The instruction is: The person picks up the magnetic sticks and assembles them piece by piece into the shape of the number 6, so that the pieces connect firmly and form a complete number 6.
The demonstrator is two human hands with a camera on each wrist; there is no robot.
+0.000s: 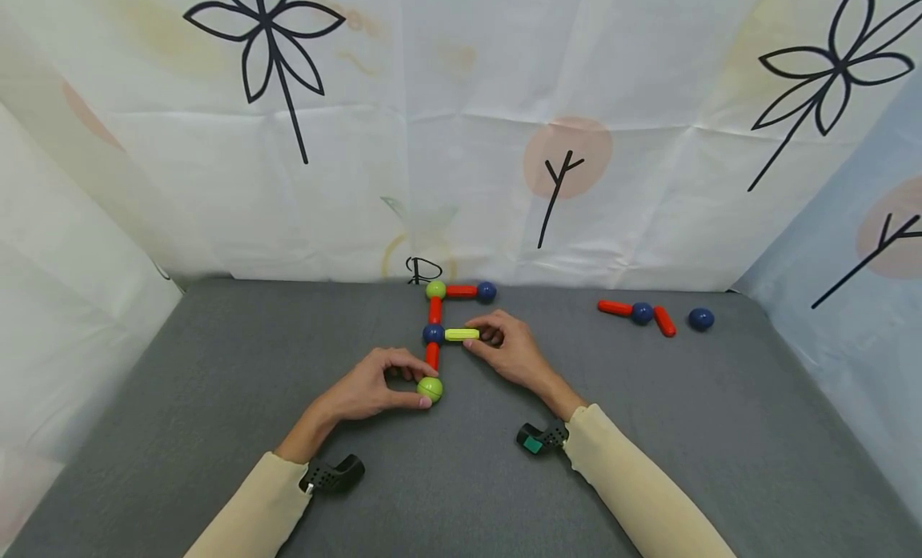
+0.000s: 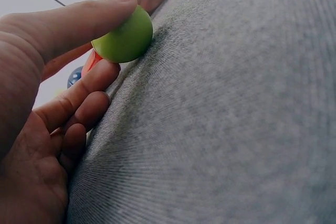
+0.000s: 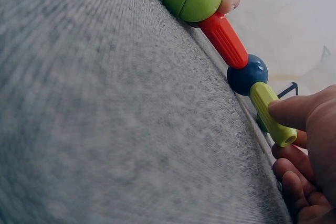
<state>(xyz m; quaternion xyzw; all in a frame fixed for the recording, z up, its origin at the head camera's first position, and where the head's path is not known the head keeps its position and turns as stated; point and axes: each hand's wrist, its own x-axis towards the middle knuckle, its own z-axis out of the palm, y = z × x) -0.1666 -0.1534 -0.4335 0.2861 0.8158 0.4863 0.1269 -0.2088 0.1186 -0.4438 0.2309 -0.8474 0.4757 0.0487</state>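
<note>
A chain of balls and rods lies on the grey table. My left hand [image 1: 374, 384] pinches the near green ball [image 1: 430, 389] between thumb and fingers; the left wrist view shows the same green ball [image 2: 128, 38] close up. A red rod [image 3: 224, 40] joins it to a blue ball [image 1: 433, 335]. From that ball a yellow-green rod [image 1: 461, 335] points right, and my right hand [image 1: 510, 348] pinches its free end. Beyond the blue ball, another red rod [image 1: 435, 311] runs to a far green ball [image 1: 435, 291], where a further red rod [image 1: 461, 291] leads to a blue ball [image 1: 487, 292].
At the back right lie a red rod [image 1: 615, 307] touching a blue ball [image 1: 642, 313], a second red rod [image 1: 665, 321] and a separate blue ball [image 1: 701, 319]. A printed white cloth [image 1: 468, 206] hangs along the table's [image 1: 216, 366] back edge.
</note>
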